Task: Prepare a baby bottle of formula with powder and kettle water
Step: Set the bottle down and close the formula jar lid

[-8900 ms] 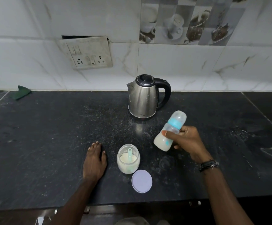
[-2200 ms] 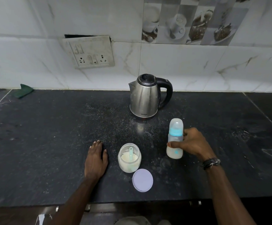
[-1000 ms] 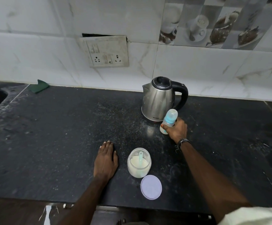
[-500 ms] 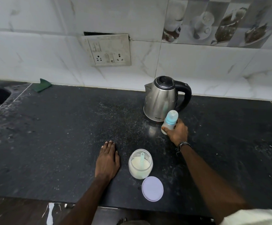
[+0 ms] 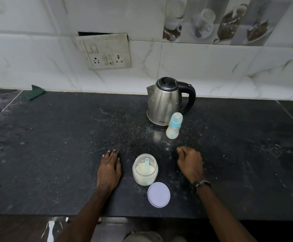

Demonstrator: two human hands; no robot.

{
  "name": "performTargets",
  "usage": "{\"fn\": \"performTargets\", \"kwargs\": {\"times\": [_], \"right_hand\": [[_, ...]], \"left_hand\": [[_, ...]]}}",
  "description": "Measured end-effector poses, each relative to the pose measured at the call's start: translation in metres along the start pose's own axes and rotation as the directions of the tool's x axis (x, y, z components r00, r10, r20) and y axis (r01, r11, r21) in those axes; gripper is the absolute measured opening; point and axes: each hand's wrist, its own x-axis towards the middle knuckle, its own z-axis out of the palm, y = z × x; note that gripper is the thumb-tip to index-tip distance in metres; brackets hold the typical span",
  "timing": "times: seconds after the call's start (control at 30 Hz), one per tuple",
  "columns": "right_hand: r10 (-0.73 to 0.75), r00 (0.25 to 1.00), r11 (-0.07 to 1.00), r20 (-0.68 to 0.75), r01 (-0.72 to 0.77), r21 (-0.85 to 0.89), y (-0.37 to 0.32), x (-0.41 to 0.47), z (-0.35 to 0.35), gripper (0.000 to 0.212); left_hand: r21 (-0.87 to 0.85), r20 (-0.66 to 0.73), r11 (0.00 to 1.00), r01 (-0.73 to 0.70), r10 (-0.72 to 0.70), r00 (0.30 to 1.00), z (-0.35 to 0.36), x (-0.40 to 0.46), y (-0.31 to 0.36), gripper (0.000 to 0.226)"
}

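While standing capped just in front of the kettle [image 5: 163, 102], bottle [image 5: 174, 127] looks light, smooth, perhaps slippery; best gripped around its milky lower body. Left hand [image 5: 109, 169] flat, empty; right hand [image 5: 190, 163] loosely curled, empty, beside powder jar [image 5: 145, 170].

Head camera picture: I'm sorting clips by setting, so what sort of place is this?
Most likely a home kitchen: a dark stone counter against tiled wall, an electric kettle below a wall socket panel, and tiles printed with cups and desserts.
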Motion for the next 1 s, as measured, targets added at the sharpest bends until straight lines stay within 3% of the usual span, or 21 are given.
{"fn": "performTargets", "kwargs": {"times": [0.2,0.3,0.4,0.57,0.73,1.0], "right_hand": [[-0.089,0.972,0.985,0.219,0.119,-0.125,-0.008,-0.055,-0.008,0.035],[-0.118,0.891,0.931,0.437,0.253,-0.263,-0.005,-0.073,0.003,0.073],[-0.168,0.841,0.859,0.514,0.381,-0.343,-0.004,-0.086,0.015,0.093],[-0.143,0.806,0.783,0.575,0.448,-0.433,-0.016,-0.093,0.021,0.094],[-0.155,0.779,0.757,0.607,0.489,-0.433,-0.024,-0.096,0.018,0.086],[-0.135,0.865,0.863,0.483,0.342,-0.372,-0.011,-0.06,-0.007,0.079]], "left_hand": [[-0.327,-0.106,0.945,0.031,-0.069,0.992,-0.011,-0.013,0.01,0.041],[-0.448,-0.123,0.892,0.052,-0.12,0.985,-0.019,-0.025,0.027,0.052],[-0.51,-0.09,0.86,-0.014,-0.037,0.995,-0.015,-0.034,0.035,0.069],[-0.577,0.017,0.817,-0.023,0.04,0.999,-0.004,-0.039,0.046,0.09],[-0.573,0.028,0.817,-0.062,0.095,0.995,0.004,-0.037,0.049,0.104],[-0.569,0.061,0.815,-0.111,0.177,0.982,0.012,-0.038,0.056,0.139]]}}
